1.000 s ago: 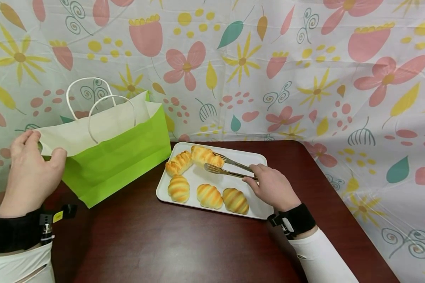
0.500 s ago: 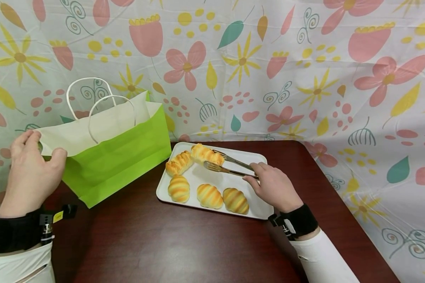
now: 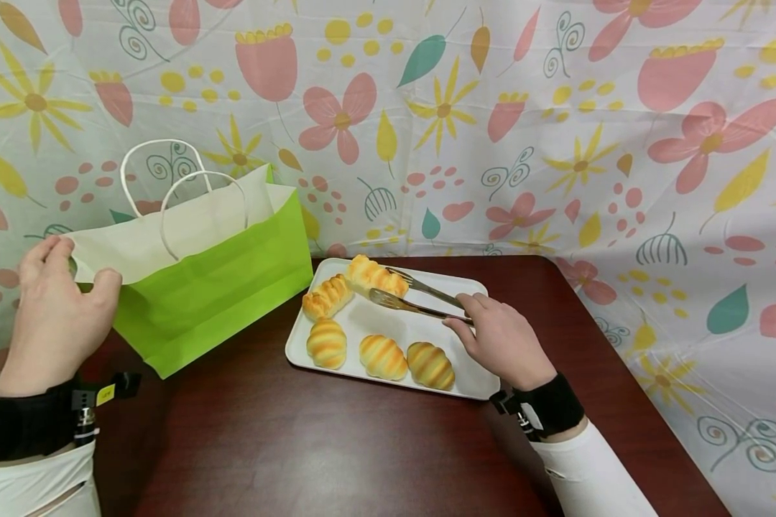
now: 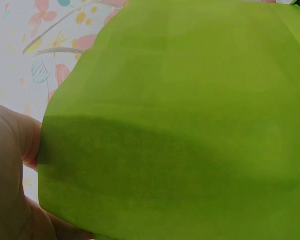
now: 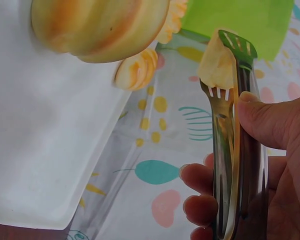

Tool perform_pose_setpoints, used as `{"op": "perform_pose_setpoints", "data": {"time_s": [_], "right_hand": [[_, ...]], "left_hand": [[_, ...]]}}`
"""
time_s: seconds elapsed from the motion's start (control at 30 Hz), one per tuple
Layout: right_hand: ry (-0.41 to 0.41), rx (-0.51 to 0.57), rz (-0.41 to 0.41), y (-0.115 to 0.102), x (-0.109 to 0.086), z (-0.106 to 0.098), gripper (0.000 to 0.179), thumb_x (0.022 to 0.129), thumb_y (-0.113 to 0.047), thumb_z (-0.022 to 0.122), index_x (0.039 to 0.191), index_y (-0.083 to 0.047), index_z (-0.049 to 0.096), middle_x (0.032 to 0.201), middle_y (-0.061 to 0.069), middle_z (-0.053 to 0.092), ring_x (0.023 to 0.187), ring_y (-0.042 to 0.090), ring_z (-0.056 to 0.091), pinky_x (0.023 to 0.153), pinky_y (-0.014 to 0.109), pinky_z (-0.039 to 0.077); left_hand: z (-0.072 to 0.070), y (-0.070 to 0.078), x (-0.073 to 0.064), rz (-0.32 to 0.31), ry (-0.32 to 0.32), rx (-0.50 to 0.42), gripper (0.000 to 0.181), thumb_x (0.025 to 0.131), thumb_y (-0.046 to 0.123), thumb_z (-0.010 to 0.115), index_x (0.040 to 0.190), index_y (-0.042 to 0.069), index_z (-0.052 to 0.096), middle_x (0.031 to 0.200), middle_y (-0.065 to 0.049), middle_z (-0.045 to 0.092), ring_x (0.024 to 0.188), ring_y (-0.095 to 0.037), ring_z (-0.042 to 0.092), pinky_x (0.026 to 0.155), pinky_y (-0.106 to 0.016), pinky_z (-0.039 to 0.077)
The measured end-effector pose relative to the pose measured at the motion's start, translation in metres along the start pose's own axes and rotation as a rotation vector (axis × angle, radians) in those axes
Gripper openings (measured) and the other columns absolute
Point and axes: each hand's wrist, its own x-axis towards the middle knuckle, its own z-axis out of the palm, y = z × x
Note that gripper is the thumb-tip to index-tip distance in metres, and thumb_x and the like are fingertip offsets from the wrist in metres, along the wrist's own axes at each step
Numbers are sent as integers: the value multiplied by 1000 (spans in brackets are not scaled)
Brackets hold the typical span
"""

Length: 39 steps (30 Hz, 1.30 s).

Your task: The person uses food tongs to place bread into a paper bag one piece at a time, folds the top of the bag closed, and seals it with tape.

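Observation:
My left hand (image 3: 65, 323) holds the left edge of the rim of a green paper bag (image 3: 213, 294) with a white lining and white handles. In the left wrist view the bag's green side (image 4: 180, 125) fills most of the picture. My right hand (image 3: 504, 341) grips metal tongs (image 3: 420, 309), whose slotted tips pinch a long ridged bread roll (image 3: 376, 276) near the back edge of the white tray (image 3: 472, 384). In the right wrist view the roll (image 5: 217, 62) sits between the tong tips, fingers wrapped round the tongs' arms (image 5: 251, 165).
Another ridged roll (image 3: 326, 297) and several striped round buns, among them a front-right one (image 3: 430, 366), lie on the tray. The tray stands on a dark wooden table (image 3: 323, 445), right of the bag. Behind hangs a flower-patterned cloth (image 3: 414, 129).
The tongs have closed in slightly on the roll, and the roll has risen a little toward the tray's back edge. My left hand and the bag have stayed put.

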Motion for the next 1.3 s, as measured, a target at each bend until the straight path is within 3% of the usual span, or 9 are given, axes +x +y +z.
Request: {"op": "perform_pose_setpoints", "data": {"time_s": [0.2, 0.47, 0.8, 1.2, 1.3], "right_hand": [[26, 5, -8, -3, 0, -4, 46, 108, -34, 74, 138, 1, 69, 120, 17, 77, 90, 33, 74, 83, 53, 61], [59, 12, -18, -5, -1, -8, 47, 108, -34, 75, 138, 1, 69, 125, 19, 77, 102, 39, 76, 89, 57, 60], [127, 9, -32, -9, -1, -12, 44, 106, -33, 77, 134, 0, 71, 124, 18, 76, 104, 38, 75, 89, 57, 60], [152, 21, -35, -13, 0, -21, 47, 105, -31, 78, 138, 3, 70, 124, 20, 75, 107, 39, 75, 91, 58, 60], [172, 19, -42, -13, 0, -22, 48, 104, -31, 78, 138, 3, 70, 118, 18, 75, 100, 38, 74, 87, 57, 60]], "left_hand": [[1, -1, 1, 0, 2, -2, 81, 105, 26, 34, 170, -16, 11, 182, -29, -2, 160, -62, 17, 125, -76, 20], [0, 0, 1, -7, -4, 2, 81, 105, 26, 35, 171, -15, 10, 182, -28, -2, 159, -63, 18, 125, -76, 21], [1, 0, 2, -4, 7, 10, 81, 104, 25, 34, 171, -14, 12, 181, -29, -1, 154, -66, 23, 123, -77, 22], [0, -1, 2, -5, 4, 14, 81, 104, 25, 34, 171, -14, 10, 182, -29, -2, 159, -63, 17, 124, -77, 21], [1, -1, 2, -2, 5, 15, 81, 104, 25, 34, 171, -14, 11, 182, -29, -1, 159, -63, 16, 124, -77, 21]]}}
